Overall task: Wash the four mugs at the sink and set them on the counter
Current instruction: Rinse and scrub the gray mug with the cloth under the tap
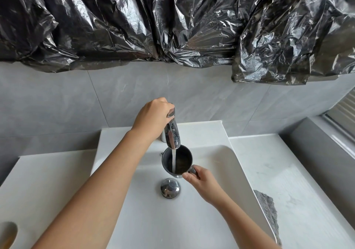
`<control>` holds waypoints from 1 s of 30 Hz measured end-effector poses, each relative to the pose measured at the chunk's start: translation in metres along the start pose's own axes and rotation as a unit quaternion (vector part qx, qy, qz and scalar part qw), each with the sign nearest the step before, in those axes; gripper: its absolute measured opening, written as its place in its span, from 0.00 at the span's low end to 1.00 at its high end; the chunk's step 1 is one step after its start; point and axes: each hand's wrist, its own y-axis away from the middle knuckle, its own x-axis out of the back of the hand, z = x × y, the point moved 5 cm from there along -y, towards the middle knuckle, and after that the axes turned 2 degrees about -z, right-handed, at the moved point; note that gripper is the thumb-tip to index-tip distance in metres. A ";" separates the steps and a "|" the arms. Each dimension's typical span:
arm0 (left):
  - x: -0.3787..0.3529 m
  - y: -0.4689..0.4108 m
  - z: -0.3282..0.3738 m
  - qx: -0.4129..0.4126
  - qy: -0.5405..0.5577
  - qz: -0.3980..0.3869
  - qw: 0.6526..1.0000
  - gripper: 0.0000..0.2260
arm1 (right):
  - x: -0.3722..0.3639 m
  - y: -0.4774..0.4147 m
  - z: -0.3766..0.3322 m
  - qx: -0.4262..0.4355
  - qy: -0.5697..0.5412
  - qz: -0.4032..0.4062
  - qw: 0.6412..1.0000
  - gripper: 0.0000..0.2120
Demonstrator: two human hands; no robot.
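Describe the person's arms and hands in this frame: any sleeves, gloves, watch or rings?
No sleeve shows on the left arm or the right arm; both are uncovered up to the frame edge. The left hand and the right hand wear no gloves. No watch, bracelet or ring is visible.

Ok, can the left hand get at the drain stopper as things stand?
Probably yes: the left hand only grips the faucet lever, and the drain stopper lies uncovered; the mug in the right hand does not cover it.
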 end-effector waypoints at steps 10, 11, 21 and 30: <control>-0.001 0.008 -0.005 0.025 0.067 0.010 0.997 0.04 | -0.002 0.000 0.001 -0.005 0.007 -0.007 1.000 0.22; 0.000 0.019 -0.006 0.043 0.086 0.043 0.994 0.13 | -0.002 0.001 0.001 -0.007 0.010 -0.006 1.000 0.22; -0.113 0.154 -0.005 -0.193 -0.055 -0.120 0.972 0.22 | 0.004 -0.002 -0.006 0.013 0.066 -0.020 0.998 0.20; -0.154 0.118 0.003 -0.076 -0.086 -0.305 0.945 0.15 | 0.005 -0.006 -0.009 0.029 0.109 -0.015 0.993 0.26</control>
